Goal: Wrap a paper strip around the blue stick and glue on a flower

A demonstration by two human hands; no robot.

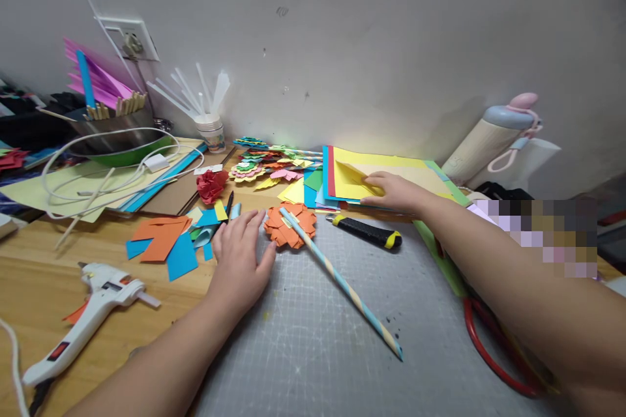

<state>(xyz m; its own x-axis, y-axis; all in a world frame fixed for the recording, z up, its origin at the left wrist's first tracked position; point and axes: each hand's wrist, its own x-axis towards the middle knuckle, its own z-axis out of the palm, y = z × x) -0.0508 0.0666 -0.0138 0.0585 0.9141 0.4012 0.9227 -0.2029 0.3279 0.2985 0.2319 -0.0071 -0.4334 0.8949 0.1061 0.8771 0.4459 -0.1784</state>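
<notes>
My right hand [394, 192] pinches the curled-up left edge of a yellow paper sheet [349, 177], the top one on a stack of coloured paper. Resting on the grey cutting mat [303, 352], my left hand [242, 254] has its fingers spread and holds nothing. Just right of its fingertips lies an orange folded-paper flower [281, 234], face down. A blue-and-cream striped paper stem [349, 290] runs from the flower's back toward the lower right. Below my right hand lies a black-and-yellow utility knife [366, 232].
A white hot glue gun [105, 296] lies at left, near orange and blue paper scraps [163, 241]. Behind are a red paper flower [211, 186], a cup of glue sticks [211, 130] and finished paper flowers [252, 166]. Red-handled scissors [493, 358] and a bottle [482, 137] are at right.
</notes>
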